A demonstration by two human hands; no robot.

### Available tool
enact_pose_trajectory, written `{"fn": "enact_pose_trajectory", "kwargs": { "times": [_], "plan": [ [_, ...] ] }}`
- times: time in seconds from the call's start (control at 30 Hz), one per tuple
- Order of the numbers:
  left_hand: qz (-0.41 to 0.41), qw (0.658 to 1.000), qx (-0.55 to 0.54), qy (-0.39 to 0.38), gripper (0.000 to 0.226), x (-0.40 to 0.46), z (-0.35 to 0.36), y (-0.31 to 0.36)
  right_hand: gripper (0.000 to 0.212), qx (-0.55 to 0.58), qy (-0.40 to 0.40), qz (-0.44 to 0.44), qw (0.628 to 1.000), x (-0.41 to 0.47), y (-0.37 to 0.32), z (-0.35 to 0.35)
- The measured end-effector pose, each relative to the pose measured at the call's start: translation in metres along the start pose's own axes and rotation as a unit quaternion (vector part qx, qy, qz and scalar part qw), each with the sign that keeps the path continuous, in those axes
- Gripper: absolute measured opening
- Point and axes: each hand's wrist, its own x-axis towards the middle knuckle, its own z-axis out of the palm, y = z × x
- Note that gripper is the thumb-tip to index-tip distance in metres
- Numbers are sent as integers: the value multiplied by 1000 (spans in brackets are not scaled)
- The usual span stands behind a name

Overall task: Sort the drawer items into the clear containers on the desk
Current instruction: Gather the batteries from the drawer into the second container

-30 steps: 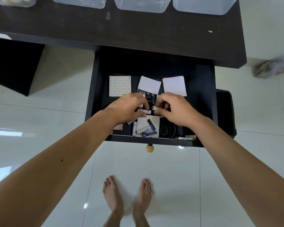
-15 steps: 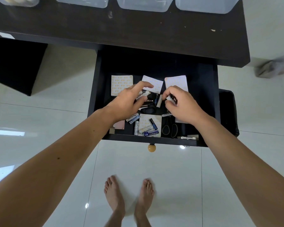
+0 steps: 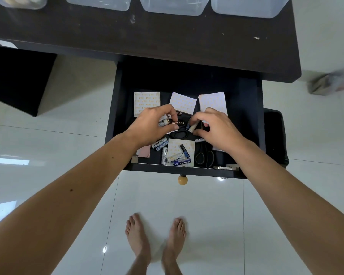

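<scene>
Both hands were in the open drawer [image 3: 115, 116] at the bench's front edge. Left hand [image 3: 153, 126] grip was curled round batteries [image 3: 164, 122], right hand [image 3: 216, 130] pinching another battery [image 3: 192, 128]. Clear containers [image 3: 171, 5] sat along the back edge.

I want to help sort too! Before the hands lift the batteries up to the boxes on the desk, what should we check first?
1. Left hand holds batteries: ok, its fingers curl round several.
2. Right hand has a firm hold: cannot tell; its fingers pinch near a small white battery, the contact partly hidden.
3. Drawer pulled open enough: ok.
4. Clear containers ready on the desk: ok, though their tops are out of view.
5. Scissors clear of the hands: ok for this pair lying near the drawer front.
6. All batteries gathered: not ok, loose batteries remain.
</scene>
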Motion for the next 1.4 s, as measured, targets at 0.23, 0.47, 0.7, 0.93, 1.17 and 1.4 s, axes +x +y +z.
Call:
{"fn": "enact_pose_trajectory", "kwargs": {
  "times": [0.23, 0.47, 0.7, 0.93, 1.17, 1.4],
  "plan": [
    [-32, 997, 66, -12, 28, 5, 5, -2, 12, 15, -2, -31, 999, -1, -4, -1],
    [-30, 992, 120, -8, 21, 7, 8, 2, 13, 71, 0, -4, 997, -5, -7, -5],
    [29, 999, 29, -8, 17, 4, 5, 1, 22, 82, 15, -10, 996, -2, -4, -3],
    [11, 999, -15, -26, 19, 4, 6, 3, 10, 111, 14, 21, 993, -3, -5, -3],
    [-2, 996, -76, -38, 17, -1, -2, 5, 6, 128, 19, 18, 991, -1, -2, -1],
    [-15, 995, -94, 7, 17, -3, -7, 4, 21, -5, -21, -33, 999, 15, -1, -10]
  ]
}}
